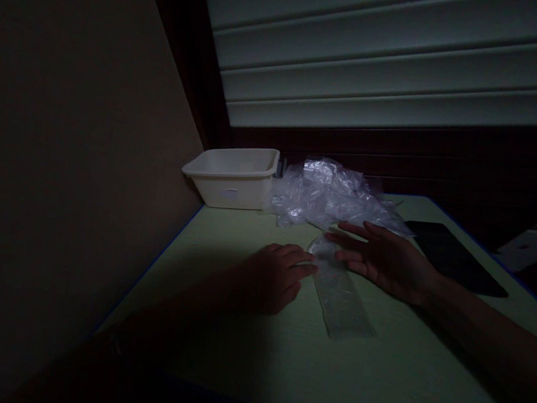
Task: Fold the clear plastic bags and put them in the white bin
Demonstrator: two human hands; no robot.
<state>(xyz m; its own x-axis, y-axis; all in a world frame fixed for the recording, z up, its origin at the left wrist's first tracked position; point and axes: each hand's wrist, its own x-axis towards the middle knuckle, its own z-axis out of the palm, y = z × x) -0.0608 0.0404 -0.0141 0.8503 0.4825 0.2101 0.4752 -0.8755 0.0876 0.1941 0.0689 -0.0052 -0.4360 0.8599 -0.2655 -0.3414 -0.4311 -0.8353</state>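
A clear plastic bag, long and narrow with a rounded far end, lies flat on the pale green table. My left hand rests at its left edge, palm down, fingers slightly bent and apart, with the fingertips at the plastic. Over the bag's right side, near the rounded end, is my right hand, turned on its side with the fingers spread. Its lower fingertips are close to the bag; whether they touch it I cannot tell. Something pale shows at the bag's far end, too dim to make out.
Behind the hands lies a heap of crumpled clear plastic bags. A white plastic tub stands to its left, against the wall. At the right is a flat dark panel, perhaps a tablet. A slatted shutter rises at the back.
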